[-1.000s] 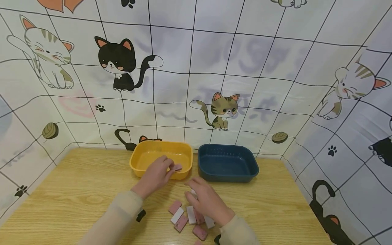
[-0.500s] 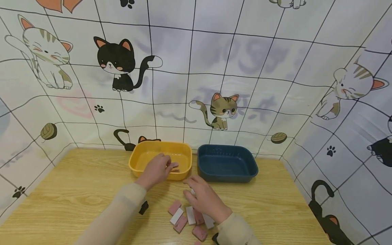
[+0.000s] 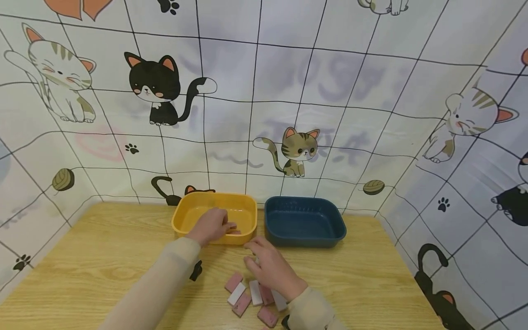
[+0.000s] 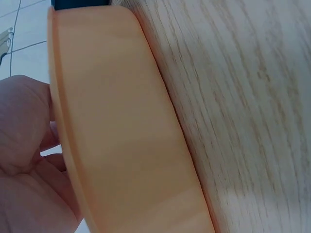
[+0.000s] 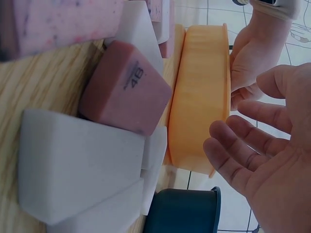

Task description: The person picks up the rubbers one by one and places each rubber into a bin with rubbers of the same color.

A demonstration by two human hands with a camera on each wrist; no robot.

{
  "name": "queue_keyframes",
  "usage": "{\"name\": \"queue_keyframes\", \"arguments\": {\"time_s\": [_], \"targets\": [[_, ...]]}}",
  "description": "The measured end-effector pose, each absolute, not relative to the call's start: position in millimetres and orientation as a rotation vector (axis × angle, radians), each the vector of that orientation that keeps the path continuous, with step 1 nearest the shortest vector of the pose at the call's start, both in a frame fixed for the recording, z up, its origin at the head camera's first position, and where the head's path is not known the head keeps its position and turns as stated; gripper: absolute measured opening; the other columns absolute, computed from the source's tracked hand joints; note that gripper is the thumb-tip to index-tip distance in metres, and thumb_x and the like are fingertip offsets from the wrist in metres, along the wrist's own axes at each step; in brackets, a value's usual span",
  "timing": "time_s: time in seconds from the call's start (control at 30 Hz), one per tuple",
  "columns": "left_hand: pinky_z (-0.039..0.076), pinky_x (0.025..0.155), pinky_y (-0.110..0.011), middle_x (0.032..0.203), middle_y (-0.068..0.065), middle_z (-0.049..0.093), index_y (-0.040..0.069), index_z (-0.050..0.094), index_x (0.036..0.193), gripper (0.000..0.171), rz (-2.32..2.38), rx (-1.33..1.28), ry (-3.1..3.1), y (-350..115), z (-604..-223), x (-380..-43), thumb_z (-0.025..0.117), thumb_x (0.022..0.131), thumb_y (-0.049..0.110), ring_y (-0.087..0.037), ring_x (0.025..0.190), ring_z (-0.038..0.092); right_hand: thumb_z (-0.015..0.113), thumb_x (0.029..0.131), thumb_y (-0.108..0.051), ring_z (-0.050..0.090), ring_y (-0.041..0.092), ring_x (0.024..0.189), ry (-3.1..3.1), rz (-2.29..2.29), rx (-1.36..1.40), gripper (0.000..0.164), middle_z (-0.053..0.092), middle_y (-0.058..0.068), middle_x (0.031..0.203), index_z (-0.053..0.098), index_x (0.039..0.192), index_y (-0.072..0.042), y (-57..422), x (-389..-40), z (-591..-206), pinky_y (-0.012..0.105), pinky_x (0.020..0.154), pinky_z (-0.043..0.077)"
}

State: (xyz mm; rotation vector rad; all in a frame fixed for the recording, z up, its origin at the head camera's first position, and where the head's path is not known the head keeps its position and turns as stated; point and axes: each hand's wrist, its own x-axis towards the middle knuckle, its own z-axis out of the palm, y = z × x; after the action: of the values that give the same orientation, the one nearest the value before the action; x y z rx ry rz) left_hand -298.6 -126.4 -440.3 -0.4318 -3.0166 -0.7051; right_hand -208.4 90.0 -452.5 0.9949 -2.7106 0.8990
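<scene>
Only the right wrist view shows "4B" on an eraser (image 5: pixel 129 92); right hand (image 5: pixel 272 150) spread, empty; yellow tub (image 3: pixel 239 205) under left hand (image 3: pixel 211 224), grip unclear.

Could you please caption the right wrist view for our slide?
Relaxed right hand near rectangular white blocks, pink block marked 4B, yellow plastic basin and dark blue plastic basin.

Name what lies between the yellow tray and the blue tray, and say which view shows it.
In the head view, a narrow strip of bare wooden table separates the yellow tray from the blue tray.
</scene>
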Motion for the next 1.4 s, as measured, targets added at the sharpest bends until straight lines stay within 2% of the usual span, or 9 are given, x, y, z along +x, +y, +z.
{"name": "queue_keyframes", "arguments": {"time_s": [0.1, 0.27, 0.4, 0.53, 0.73, 0.87, 1.07, 1.27, 1.4], "targets": [[0.047, 0.066, -0.035, 0.076, -0.004, 0.059, 0.006, 0.061, 0.08, 0.021, -0.707, -0.423, -3.045, -128, -442, -303, 0.073, 0.095, 0.015, -0.018, 0.069, 0.053, 0.056, 0.104, -0.014, 0.064, 0.024, 0.103, -2.72, 0.915, 0.993, 0.029, 0.062, 0.01, 0.119, 0.067, 0.127, 0.0, 90, -208, -453, 0.037, 0.09, 0.055], [0.047, 0.068, -0.035, 0.078, -0.006, 0.061, 0.004, 0.062, 0.084, 0.023, -0.751, -0.407, -3.078, -129, -442, -305, 0.077, 0.093, 0.02, -0.02, 0.07, 0.054, 0.053, 0.105, -0.015, 0.062, 0.018, 0.097, -2.727, 0.931, 1.004, 0.03, 0.062, 0.006, 0.118, 0.067, 0.128, -0.002, 90, -206, -455, 0.033, 0.086, 0.055], [0.05, 0.076, -0.04, 0.089, -0.009, 0.065, 0.002, 0.065, 0.095, 0.024, -0.748, -0.408, -3.099, -131, -441, -304, 0.077, 0.092, 0.023, -0.022, 0.078, 0.056, 0.053, 0.104, -0.014, 0.06, 0.019, 0.092, -2.728, 0.937, 1.012, 0.029, 0.062, 0.006, 0.116, 0.068, 0.127, -0.002, 90, -205, -456, 0.03, 0.083, 0.053], [0.052, 0.081, -0.043, 0.095, -0.01, 0.068, 0.002, 0.067, 0.098, 0.021, -0.753, -0.411, -3.094, -134, -438, -301, 0.075, 0.092, 0.021, -0.023, 0.082, 0.058, 0.054, 0.104, -0.014, 0.06, 0.019, 0.092, -2.707, 0.922, 1.016, 0.029, 0.062, 0.006, 0.116, 0.068, 0.126, -0.001, 90, -204, -456, 0.03, 0.083, 0.053], [0.052, 0.084, -0.043, 0.099, -0.009, 0.066, 0.005, 0.069, 0.099, 0.018, -0.786, -0.434, -3.062, -137, -433, -295, 0.073, 0.095, 0.022, -0.023, 0.087, 0.057, 0.055, 0.103, -0.011, 0.061, 0.022, 0.091, -2.686, 0.915, 1.021, 0.028, 0.062, 0.008, 0.116, 0.068, 0.126, -0.001, 93, -205, -457, 0.03, 0.081, 0.053], [0.052, 0.088, -0.045, 0.102, -0.01, 0.063, 0.002, 0.07, 0.103, 0.019, -0.763, -0.509, -3.002, -137, -429, -287, 0.072, 0.096, 0.019, -0.025, 0.092, 0.059, 0.057, 0.102, -0.011, 0.06, 0.017, 0.091, -2.69, 0.913, 1.005, 0.028, 0.061, 0.005, 0.118, 0.068, 0.126, -0.001, 94, -204, -457, 0.031, 0.081, 0.054], [0.054, 0.085, -0.043, 0.101, -0.01, 0.063, 0.002, 0.07, 0.104, 0.017, -0.682, -0.648, -2.855, -134, -428, -273, 0.074, 0.096, 0.017, -0.025, 0.091, 0.062, 0.058, 0.102, -0.011, 0.061, 0.017, 0.094, -2.695, 0.919, 0.99, 0.026, 0.061, 0.004, 0.119, 0.068, 0.125, -0.002, 95, -202, -456, 0.032, 0.083, 0.055], [0.054, 0.077, -0.038, 0.098, -0.01, 0.063, 0.002, 0.069, 0.102, 0.011, -0.641, -0.762, -2.711, -132, -429, -261, 0.072, 0.096, 0.011, -0.019, 0.083, 0.057, 0.059, 0.101, -0.009, 0.064, 0.02, 0.096, -2.67, 0.914, 0.99, 0.025, 0.062, 0.004, 0.119, 0.069, 0.124, -0.005, 96, -201, -455, 0.033, 0.084, 0.056], [0.053, 0.073, -0.033, 0.093, -0.005, 0.061, 0.003, 0.069, 0.098, 0.006, -0.598, -0.83, -2.625, -130, -429, -254, 0.072, 0.093, 0.006, -0.015, 0.079, 0.055, 0.059, 0.101, -0.01, 0.065, 0.02, 0.096, -2.664, 0.922, 0.986, 0.025, 0.062, 0.005, 0.12, 0.069, 0.124, -0.006, 97, -199, -452, 0.034, 0.084, 0.056]]}}
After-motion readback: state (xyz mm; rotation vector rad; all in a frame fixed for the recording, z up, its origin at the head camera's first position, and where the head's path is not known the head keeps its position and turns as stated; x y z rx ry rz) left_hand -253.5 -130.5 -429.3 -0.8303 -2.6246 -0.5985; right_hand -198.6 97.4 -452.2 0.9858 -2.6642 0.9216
